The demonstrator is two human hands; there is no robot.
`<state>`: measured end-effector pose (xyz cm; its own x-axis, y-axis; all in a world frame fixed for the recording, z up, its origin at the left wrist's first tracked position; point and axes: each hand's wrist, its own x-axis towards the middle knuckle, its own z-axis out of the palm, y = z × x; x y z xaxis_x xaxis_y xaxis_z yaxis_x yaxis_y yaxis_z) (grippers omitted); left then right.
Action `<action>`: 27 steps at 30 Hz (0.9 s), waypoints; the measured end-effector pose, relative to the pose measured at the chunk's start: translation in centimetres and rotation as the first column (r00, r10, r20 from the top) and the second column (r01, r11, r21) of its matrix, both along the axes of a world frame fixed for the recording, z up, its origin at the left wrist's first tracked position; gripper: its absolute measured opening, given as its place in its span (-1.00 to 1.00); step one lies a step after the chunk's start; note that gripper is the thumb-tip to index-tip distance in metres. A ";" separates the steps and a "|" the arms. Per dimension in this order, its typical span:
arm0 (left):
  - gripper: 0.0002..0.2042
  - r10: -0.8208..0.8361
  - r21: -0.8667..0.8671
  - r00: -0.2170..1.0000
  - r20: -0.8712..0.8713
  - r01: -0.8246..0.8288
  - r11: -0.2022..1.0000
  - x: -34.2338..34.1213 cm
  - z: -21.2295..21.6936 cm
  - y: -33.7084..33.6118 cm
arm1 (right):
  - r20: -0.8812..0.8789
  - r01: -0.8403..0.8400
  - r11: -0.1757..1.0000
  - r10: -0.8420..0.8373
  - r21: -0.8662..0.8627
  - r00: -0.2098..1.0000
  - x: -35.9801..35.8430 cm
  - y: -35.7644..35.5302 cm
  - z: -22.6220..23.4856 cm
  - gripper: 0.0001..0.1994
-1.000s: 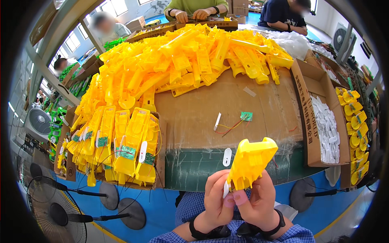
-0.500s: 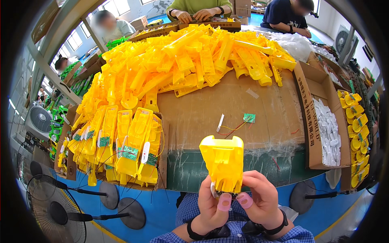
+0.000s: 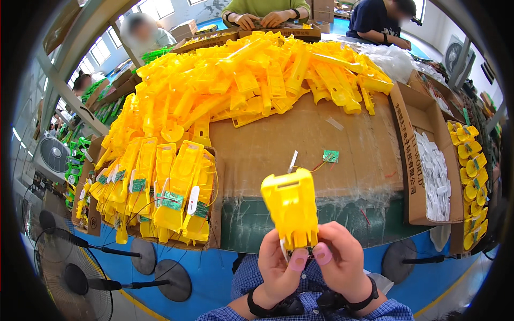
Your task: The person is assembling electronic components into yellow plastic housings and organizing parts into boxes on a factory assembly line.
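A yellow plastic housing (image 3: 292, 206), leaning slightly left, is held up between two hands wearing pink thumb covers (image 3: 297, 260). The left hand (image 3: 278, 270) closes around its lower left edge; the right hand (image 3: 344, 265) pinches its lower right. Most of the housing rises above both thumbs. Beyond, a green circuit board (image 3: 331, 156) lies on the table (image 3: 251, 166). Farther back, yellow shells (image 3: 214, 80) form a wide heap.
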<state>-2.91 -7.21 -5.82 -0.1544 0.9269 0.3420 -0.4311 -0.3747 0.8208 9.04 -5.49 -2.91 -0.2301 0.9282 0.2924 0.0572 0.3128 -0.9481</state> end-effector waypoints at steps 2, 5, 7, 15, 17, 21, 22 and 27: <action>-0.55 0.003 -0.081 0.996 0.090 0.004 0.997 -0.1 0.3 0.6 | -0.306 -0.120 0.966 0.046 -0.230 0.951 -0.1 0.0 -0.3 -0.57; -0.52 -0.013 -0.191 0.979 0.202 0.053 0.980 -0.9 1.9 1.2 | -0.288 -0.260 0.946 0.198 -0.192 0.937 1.1 0.5 -0.8 -0.31; -0.54 -0.070 -0.158 0.974 0.217 0.106 0.982 -1.8 1.2 1.7 | -0.009 -0.389 0.906 0.393 -0.170 0.919 1.6 0.4 -1.7 -0.24; -0.39 -0.122 -0.022 0.874 0.469 0.150 0.988 -3.1 2.1 2.4 | -0.305 -0.493 0.805 0.404 -0.329 0.863 1.5 -1.6 -0.7 -0.31; -0.40 -0.055 -0.085 0.933 0.356 0.091 0.992 -3.1 1.9 2.5 | -0.163 -0.316 0.946 0.301 -0.074 0.940 2.0 -2.0 0.1 -0.42; -0.37 0.076 -0.147 0.940 0.332 -0.028 0.989 -2.2 2.0 2.6 | -0.195 -0.285 0.958 0.287 0.038 0.938 2.2 -2.3 2.8 -0.81; -0.35 0.149 -0.109 0.955 0.257 -0.124 0.986 -2.0 2.3 2.7 | -0.137 -0.301 0.946 0.316 0.123 0.939 2.0 -2.2 2.5 -0.76; -0.25 0.367 0.047 0.917 0.158 -0.378 0.925 -1.9 3.0 3.1 | -0.059 -0.260 0.961 0.255 -0.094 0.965 1.7 -2.5 1.3 -0.69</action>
<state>-4.85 -4.13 -2.79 -0.5358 0.7652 0.3569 -0.3592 -0.5891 0.7238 10.71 -7.98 -1.63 -0.4537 0.8644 0.2170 -0.0575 0.2146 -0.9750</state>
